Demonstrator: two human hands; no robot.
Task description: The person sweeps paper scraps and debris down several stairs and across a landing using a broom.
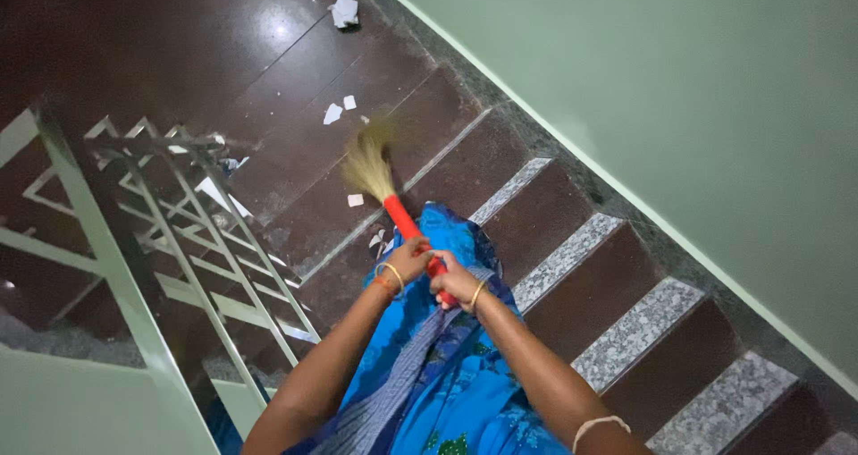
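Red plastic formed the handle of the broom (386, 187) — straw-coloured bristles fanned out, blurred, at its far end over a dark brown step. Both hands were wrapped around the handle: the left hand (407, 260) higher, the right hand (454, 281) just behind it, each grip closed on the red shaft. White paper scraps (338, 108) lay farther off — a metal railing (192, 240) stood left.

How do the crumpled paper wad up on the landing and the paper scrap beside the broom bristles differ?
The crumpled paper wad is bigger and bunched up; the small paper scrap lies flat. The wad sits far out on the landing, well beyond the broom; the scrap lies on a step right by the bristles. Both are white litter on dark brown stone.
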